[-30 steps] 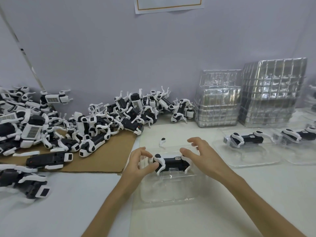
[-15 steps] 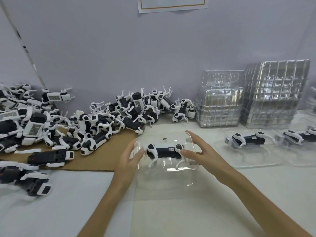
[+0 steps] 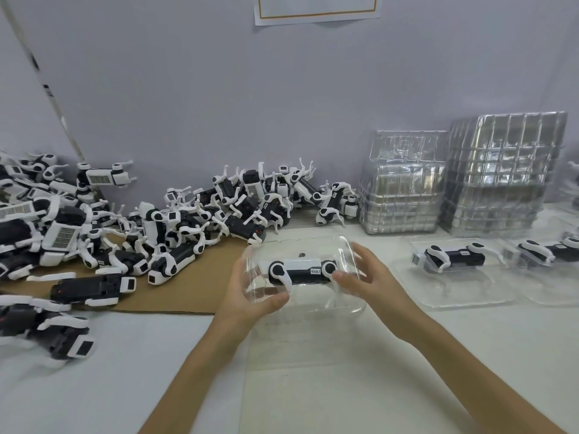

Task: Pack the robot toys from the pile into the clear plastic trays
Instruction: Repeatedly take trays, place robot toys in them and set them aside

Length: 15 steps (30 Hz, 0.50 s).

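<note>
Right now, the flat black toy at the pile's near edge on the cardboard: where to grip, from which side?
Probably mid-body, from above, fingers on the two long sides of the black toy. It lies flat on the cardboard, long axis left to right, nothing on top; the thin white legs look a poor hold.

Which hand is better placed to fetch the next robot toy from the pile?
Left, likely. The left hand grips the clear plastic tray on the side facing the pile of black-and-white robot toys; the right hand holds the side towards the filled trays.
</note>
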Motion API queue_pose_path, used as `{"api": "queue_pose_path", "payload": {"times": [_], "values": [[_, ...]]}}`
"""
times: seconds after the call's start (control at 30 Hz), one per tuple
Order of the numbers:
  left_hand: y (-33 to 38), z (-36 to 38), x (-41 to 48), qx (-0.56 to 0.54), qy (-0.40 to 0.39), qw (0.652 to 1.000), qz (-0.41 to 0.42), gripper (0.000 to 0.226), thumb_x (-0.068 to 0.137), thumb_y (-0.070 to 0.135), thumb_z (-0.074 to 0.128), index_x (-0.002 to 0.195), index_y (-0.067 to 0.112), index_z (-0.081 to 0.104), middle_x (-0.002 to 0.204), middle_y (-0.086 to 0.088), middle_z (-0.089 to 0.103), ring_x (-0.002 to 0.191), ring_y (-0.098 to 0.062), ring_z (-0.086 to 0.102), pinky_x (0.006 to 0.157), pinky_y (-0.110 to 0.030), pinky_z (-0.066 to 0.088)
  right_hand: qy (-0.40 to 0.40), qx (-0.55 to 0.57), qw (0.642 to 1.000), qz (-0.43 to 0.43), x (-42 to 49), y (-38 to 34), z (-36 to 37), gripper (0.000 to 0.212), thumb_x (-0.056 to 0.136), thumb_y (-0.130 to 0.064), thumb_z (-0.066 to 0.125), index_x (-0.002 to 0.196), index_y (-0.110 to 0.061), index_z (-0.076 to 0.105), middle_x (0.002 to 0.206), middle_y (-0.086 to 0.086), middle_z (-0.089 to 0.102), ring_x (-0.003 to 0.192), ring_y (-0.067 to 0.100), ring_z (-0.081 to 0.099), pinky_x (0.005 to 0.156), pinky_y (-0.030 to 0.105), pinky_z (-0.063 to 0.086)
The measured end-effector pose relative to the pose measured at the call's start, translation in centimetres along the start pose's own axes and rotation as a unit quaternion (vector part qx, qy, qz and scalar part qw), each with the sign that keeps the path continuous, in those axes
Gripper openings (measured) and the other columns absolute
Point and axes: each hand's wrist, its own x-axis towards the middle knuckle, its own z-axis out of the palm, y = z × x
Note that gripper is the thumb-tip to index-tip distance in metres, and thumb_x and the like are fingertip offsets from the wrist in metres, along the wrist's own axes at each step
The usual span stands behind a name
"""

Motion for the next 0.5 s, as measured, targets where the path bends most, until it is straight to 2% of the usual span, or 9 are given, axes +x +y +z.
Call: {"api": "queue_pose_path", "payload": {"times": [0.03, 0.07, 0.13, 0.17, 0.3, 0.4, 0.5], "values": [[-0.03, 0.08, 0.00, 0.002, 0.002, 1.000, 0.007, 0.100, 0.061, 0.032, 0.088, 0.147, 0.032, 0.037, 0.123, 0.032, 0.061, 0.106, 0.006, 0.065, 0.080, -0.026, 0.057, -0.024, 0.017, 0.999, 0.017, 0.06, 0.14, -0.05, 0.067, 0.080, -0.049, 0.079, 0.139, -0.048, 0.047, 0.130, -0.011, 0.065, 0.115, 0.009, 0.066, 0.102, 0.040, 0.052], [-0.06, 0.15, 0.00, 0.002, 0.005, 1.000, 0.012, 0.100, 0.060, 0.034, 0.089, 0.146, 0.035, 0.037, 0.123, 0.033, 0.060, 0.107, 0.005, 0.064, 0.079, -0.025, 0.057, -0.045, 0.027, 0.998, 0.032, 0.03, 0.17, -0.06, 0.059, 0.081, -0.049, 0.075, 0.134, -0.057, 0.049, 0.121, -0.010, 0.070, 0.114, 0.012, 0.067, 0.100, 0.039, 0.053], [-0.12, 0.12, -0.03, 0.002, 0.007, 1.000, 0.017, 0.100, 0.060, 0.036, 0.089, 0.146, 0.038, 0.037, 0.126, 0.032, 0.060, 0.110, -0.002, 0.066, 0.079, -0.024, 0.057, -0.061, 0.026, 0.997, 0.050, -0.11, 0.09, -0.01, 0.050, 0.083, -0.053, 0.069, 0.125, -0.070, 0.048, 0.110, -0.003, 0.072, 0.110, 0.017, 0.069, 0.085, 0.029, 0.057], [-0.10, 0.10, -0.04, 0.003, 0.008, 1.000, 0.022, 0.101, 0.060, 0.036, 0.089, 0.146, 0.039, 0.037, 0.128, 0.032, 0.058, 0.110, -0.002, 0.066, 0.080, -0.024, 0.057, -0.059, 0.026, 0.997, 0.051, -0.13, 0.07, -0.04, 0.050, 0.083, -0.055, 0.068, 0.127, -0.070, 0.047, 0.110, 0.002, 0.071, 0.109, 0.020, 0.069, 0.081, 0.027, 0.057], [-0.01, -0.05, 0.07, 0.006, 0.011, 1.000, 0.017, 0.106, 0.055, 0.039, 0.091, 0.146, 0.043, 0.037, 0.141, 0.025, 0.044, 0.114, -0.002, 0.064, 0.095, -0.036, 0.056, -0.048, 0.064, 0.996, 0.044, 0.09, 0.14, 0.02, 0.075, 0.076, -0.057, 0.076, 0.142, -0.051, 0.042, 0.114, 0.000, 0.072, 0.110, 0.022, 0.068, 0.084, 0.034, 0.056], [-0.11, -0.17, 0.13, 0.033, 0.010, 0.999, 0.008, 0.109, 0.051, 0.047, 0.090, 0.144, 0.051, 0.034, 0.138, 0.027, 0.044, 0.111, -0.008, 0.066, 0.091, -0.034, 0.057, -0.047, 0.089, 0.994, 0.053, 0.14, 0.19, 0.10, 0.080, 0.073, -0.049, 0.083, 0.142, -0.031, 0.047, 0.112, 0.003, 0.072, 0.105, 0.021, 0.069, 0.082, 0.033, 0.054], [-0.30, -0.09, 0.20, 0.072, 0.026, 0.997, 0.014, 0.101, 0.052, 0.049, 0.090, 0.133, 0.065, 0.031, 0.134, 0.029, 0.044, 0.109, -0.006, 0.063, 0.083, -0.025, 0.055, -0.038, 0.080, 0.995, 0.049, 0.18, 0.14, -0.03, 0.074, 0.065, -0.052, 0.083, 0.131, -0.035, 0.056, 0.111, 0.001, 0.071, 0.103, 0.020, 0.068, 0.087, 0.038, 0.052]]}}
